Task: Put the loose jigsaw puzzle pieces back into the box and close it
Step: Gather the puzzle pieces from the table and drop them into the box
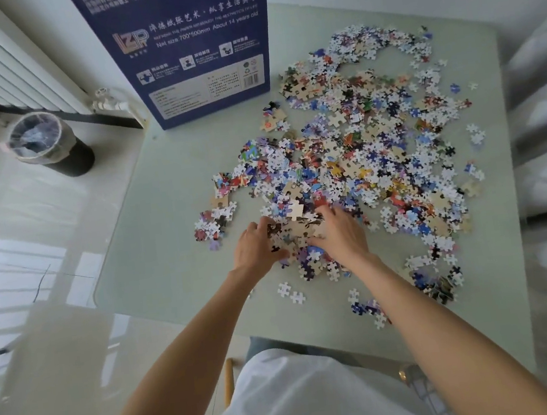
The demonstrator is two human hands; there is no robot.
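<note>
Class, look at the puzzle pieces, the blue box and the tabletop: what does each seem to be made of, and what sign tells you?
Puzzle pieces: likely die-cut cardboard, since the flipped ones show plain tan backs and the others printed faces.
Blue box: probably printed cardboard with a slight sheen; flat panels, sharp edges, barcode.
Tabletop: apparently pale green frosted glass or a similar smooth sheet, with a soft gloss and a rounded corner.

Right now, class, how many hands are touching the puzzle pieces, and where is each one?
2. The left hand and right hand cup a clump of jigsaw pieces between them at the pile's near edge on the table. None seems hidden.
</note>
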